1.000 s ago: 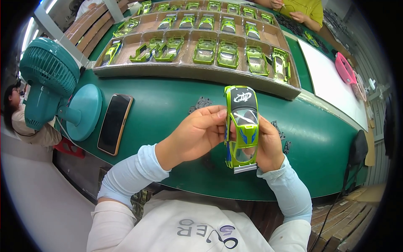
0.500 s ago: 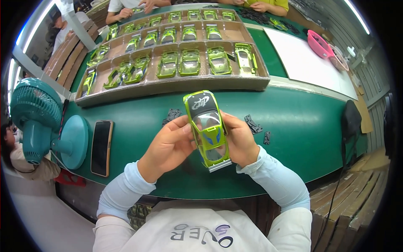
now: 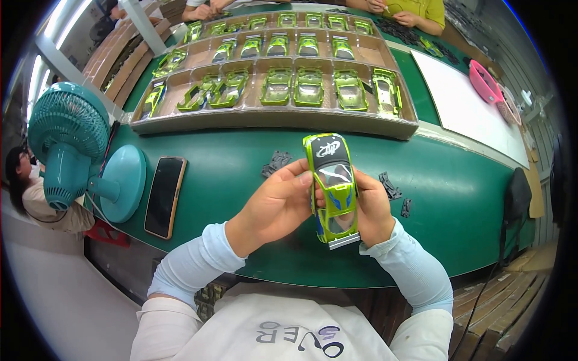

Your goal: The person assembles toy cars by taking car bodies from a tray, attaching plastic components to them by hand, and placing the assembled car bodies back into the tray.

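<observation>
Between my two hands is a lime-green toy car body shell, with a black hood, blue marks and a grey spoiler at its near end. My left hand grips its left side, thumb against the edge. My right hand is closed along the right side, its fingers partly hidden behind the shell. On the green table beyond my left hand lie small black plastic parts. More black parts lie to the right of my right hand.
A divided cardboard tray of green car shells spans the far side. At left stand a teal fan and a phone. A white board and pink basket are at right. Across the table, another person's hands work.
The whole view has shifted, so the tray, fan and table sit further right in the picture. Both hands still hold the car shell in much the same pose.
</observation>
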Motion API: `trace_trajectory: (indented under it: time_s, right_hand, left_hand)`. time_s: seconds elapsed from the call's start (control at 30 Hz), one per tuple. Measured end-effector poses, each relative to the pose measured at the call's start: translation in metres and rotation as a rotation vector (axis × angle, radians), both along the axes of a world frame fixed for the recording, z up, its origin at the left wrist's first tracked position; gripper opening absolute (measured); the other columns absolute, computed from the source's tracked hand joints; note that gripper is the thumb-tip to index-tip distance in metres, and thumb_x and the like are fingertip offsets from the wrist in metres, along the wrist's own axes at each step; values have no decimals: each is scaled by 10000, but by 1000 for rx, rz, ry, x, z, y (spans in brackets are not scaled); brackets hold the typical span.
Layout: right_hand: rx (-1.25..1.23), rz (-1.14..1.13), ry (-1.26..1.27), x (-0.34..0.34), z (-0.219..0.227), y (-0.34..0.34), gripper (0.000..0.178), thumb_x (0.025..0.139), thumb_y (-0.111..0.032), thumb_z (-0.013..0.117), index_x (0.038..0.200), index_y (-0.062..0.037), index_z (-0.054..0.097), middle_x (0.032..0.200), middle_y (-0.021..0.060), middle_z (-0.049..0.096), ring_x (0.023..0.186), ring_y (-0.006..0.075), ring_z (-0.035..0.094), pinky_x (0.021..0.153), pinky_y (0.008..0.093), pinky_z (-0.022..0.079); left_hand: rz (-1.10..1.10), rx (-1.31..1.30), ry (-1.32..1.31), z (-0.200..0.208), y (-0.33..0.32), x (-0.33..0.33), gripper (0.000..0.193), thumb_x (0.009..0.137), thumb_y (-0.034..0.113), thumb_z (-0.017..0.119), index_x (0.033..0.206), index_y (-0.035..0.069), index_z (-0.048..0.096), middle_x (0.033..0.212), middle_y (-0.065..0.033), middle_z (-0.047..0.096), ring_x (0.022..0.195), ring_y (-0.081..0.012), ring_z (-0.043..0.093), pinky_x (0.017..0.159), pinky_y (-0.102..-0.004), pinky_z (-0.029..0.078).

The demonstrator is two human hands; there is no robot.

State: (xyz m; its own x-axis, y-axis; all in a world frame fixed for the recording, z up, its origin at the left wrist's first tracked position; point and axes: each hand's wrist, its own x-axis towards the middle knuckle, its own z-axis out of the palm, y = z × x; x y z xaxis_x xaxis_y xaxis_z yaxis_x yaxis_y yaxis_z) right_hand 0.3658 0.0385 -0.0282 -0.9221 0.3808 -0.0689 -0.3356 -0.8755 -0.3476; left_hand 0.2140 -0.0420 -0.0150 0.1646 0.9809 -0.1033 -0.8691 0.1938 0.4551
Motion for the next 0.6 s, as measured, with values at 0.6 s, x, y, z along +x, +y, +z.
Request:
trace_trajectory:
  time_s: [0.6]
  right_hand:
    - [10, -159, -136, 10, -18, 10, 328, 910, -224, 316, 1092, -4, 479, 999, 116, 572, 878, 223, 567, 803, 361, 453]
  left_hand:
    - [-98, 64, -3, -17, 4, 5, 311, 888, 179, 473, 1156, 27, 427, 1037, -50, 535, 946, -133, 516, 836, -308, 410]
